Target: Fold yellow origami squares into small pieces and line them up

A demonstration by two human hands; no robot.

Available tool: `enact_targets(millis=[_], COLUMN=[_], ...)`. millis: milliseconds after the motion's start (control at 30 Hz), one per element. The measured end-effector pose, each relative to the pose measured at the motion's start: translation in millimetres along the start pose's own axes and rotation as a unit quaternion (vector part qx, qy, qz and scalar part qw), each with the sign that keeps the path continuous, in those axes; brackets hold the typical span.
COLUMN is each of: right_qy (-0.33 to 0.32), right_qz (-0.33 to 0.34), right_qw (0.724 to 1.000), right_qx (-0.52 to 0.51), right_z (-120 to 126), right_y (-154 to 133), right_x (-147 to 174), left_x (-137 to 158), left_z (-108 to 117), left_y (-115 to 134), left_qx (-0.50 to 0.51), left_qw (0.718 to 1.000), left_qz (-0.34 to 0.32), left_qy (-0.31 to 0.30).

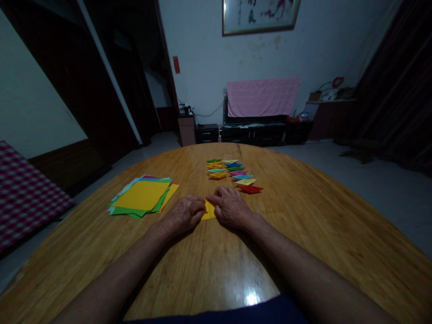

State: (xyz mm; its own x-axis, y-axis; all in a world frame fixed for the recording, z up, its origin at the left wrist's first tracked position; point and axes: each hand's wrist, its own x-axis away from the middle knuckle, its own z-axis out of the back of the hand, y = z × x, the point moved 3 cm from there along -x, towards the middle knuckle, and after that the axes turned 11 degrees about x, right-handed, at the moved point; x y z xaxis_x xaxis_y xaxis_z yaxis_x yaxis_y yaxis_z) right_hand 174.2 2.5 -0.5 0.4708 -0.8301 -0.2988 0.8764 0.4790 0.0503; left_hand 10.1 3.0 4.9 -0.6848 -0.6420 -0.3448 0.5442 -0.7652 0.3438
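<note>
A small piece of folded yellow paper (209,212) lies on the wooden table between my two hands. My left hand (186,212) grips its left edge, fingers curled. On the opposite side, my right hand (232,207) is closed on the paper, its thumb side near the top edge. Parts of the paper are hidden under the fingers of both hands. Just beyond my right hand sits a red folded paper boat (251,190), the nearest of two rows of coloured paper boats. An orange paper boat (218,176) stands at the near end of the left row.
To the left, a loose stack of coloured paper sheets (141,195) has a yellow sheet on top. The round wooden table (189,279) extends around my arms. Past its far edge stand a low dark cabinet (251,134) and a screen covered by a pink cloth (262,98).
</note>
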Motion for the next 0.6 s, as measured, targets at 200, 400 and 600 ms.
enact_targets(millis=[200, 400, 600], right_qy=[0.003, -0.001, 0.006], right_qz=[0.0, 0.002, 0.003], right_qw=[1.0, 1.0, 1.0], right_qx=[-0.003, -0.005, -0.01], right_z=[-1.0, -3.2, -3.2], right_y=[0.3, 0.8, 1.4], right_x=[0.0, -0.1, 0.1], left_x=[-0.2, -0.2, -1.0], left_z=[-0.9, -1.8, -1.1], left_y=[-2.3, -4.1, -3.4], left_qx=[0.003, 0.004, -0.004], left_qw=[1.0, 1.0, 1.0], left_qz=[-0.006, -0.008, -0.004], left_qy=[0.002, -0.002, -0.02])
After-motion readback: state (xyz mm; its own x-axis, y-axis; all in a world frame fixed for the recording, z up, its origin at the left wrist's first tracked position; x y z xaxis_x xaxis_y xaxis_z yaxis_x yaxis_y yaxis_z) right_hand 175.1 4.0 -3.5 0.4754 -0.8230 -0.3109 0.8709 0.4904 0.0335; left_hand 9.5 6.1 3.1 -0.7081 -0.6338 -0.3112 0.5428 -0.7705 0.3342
